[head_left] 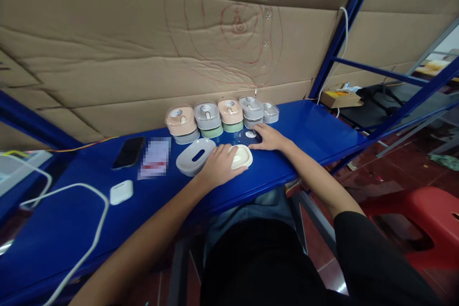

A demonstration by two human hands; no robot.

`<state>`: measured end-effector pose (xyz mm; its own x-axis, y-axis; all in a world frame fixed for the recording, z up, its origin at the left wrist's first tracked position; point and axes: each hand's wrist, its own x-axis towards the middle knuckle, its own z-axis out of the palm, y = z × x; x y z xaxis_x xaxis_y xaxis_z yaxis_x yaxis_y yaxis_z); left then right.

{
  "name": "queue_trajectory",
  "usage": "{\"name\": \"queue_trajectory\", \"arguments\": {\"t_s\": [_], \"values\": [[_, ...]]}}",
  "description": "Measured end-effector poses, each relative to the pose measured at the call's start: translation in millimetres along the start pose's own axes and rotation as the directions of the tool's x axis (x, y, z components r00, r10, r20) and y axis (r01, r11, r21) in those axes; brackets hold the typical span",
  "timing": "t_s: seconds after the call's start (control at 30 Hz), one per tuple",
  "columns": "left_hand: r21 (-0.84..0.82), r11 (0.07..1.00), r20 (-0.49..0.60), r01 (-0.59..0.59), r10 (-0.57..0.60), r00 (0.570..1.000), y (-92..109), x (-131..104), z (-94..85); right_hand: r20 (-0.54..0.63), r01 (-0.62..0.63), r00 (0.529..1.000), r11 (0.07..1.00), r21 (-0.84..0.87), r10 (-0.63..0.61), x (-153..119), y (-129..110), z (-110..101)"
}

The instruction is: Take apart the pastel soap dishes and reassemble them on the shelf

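My left hand (221,165) lies over the left side of a cream oval piece (244,157), its fingers spread around the rim and gripping it. Just left of that hand is a grey oval container (188,161) with a dark slot in its bottom. My right hand (267,137) has its thumb and fingers on the right edge of a clear lid (247,136) with a round label, behind the cream piece. Stacked containers stand in a row at the back: peach (181,126), grey (208,118), another peach (230,114) and more grey ones (253,113).
A black phone (129,152), a blurred paper (155,158) and a white earbud case (121,192) lie left on the blue table (311,126). A white cable (102,222) curves at the left. A cardboard wall (125,57) rises behind; a red stool (423,215) stands right.
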<state>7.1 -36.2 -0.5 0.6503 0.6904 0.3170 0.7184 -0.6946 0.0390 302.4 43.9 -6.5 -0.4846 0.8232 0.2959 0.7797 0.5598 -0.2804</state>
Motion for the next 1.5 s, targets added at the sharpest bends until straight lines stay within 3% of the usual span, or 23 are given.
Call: {"name": "queue_trajectory", "arguments": {"t_s": [0.2, 0.4, 0.6, 0.8, 0.87, 0.93, 1.03, 1.1, 1.27, 1.4, 1.5], "values": [[-0.011, 1.000, -0.088, -0.004, 0.003, 0.996, 1.0, 0.5, -5.3, -0.002, -0.002, 1.000, 1.000, 0.008, 0.002, 0.0, 4.5, -2.2], [-0.102, 0.994, -0.212, 0.026, -0.047, 0.976, -10.5, 3.8, -5.8, 0.051, -0.040, 0.998, 0.998, 0.052, 0.038, -6.1, 13.2, -16.3], [-0.128, 0.991, -0.168, 0.026, -0.048, 0.985, -17.0, 6.0, -2.0, 0.083, -0.025, 0.996, 0.990, 0.138, 0.014, -9.2, 22.0, -25.5], [-0.096, 0.995, -0.153, 0.033, -0.048, 0.987, -13.0, 10.6, 5.3, 0.007, 0.002, 1.000, 0.978, 0.207, -0.004, -9.2, 25.0, -21.8], [-0.095, 0.995, -0.158, 0.024, -0.039, 0.987, -12.1, 11.0, 7.5, -0.066, -0.039, 0.996, 0.972, 0.233, 0.056, -8.8, 30.0, -23.7], [-0.099, 0.995, -0.148, 0.005, -0.020, 0.989, -11.2, 10.9, 9.1, -0.222, -0.161, 0.952, 0.961, 0.223, 0.211, -6.5, 40.5, -27.8], [-0.106, 0.994, -0.101, -0.006, -0.005, 0.995, -9.1, 11.2, 10.4, -0.466, -0.426, 0.766, 0.892, 0.150, 0.443, 1.6, 64.0, -33.5], [-0.108, 0.994, -0.069, 0.004, -0.011, 0.998, -7.6, 11.9, 11.2, -0.470, -0.551, 0.706, 0.827, 0.106, 0.531, 9.2, 78.7, -33.1], [-0.129, 0.992, -0.084, 0.003, -0.014, 0.996, -6.1, 13.2, 13.3, -0.270, -0.621, 0.747, 0.783, 0.044, 0.608, 25.3, 93.0, -19.0], [-0.142, 0.988, -0.110, -0.052, 0.036, 0.993, -5.6, 13.1, 15.0, -0.274, -0.596, 0.772, 0.803, 0.006, 0.574, 29.2, 90.0, -12.6], [-0.168, 0.982, -0.131, -0.084, 0.062, 0.989, -4.6, 12.8, 15.0, -0.310, -0.612, 0.742, 0.789, 0.047, 0.594, 27.6, 92.0, -16.1]]}}
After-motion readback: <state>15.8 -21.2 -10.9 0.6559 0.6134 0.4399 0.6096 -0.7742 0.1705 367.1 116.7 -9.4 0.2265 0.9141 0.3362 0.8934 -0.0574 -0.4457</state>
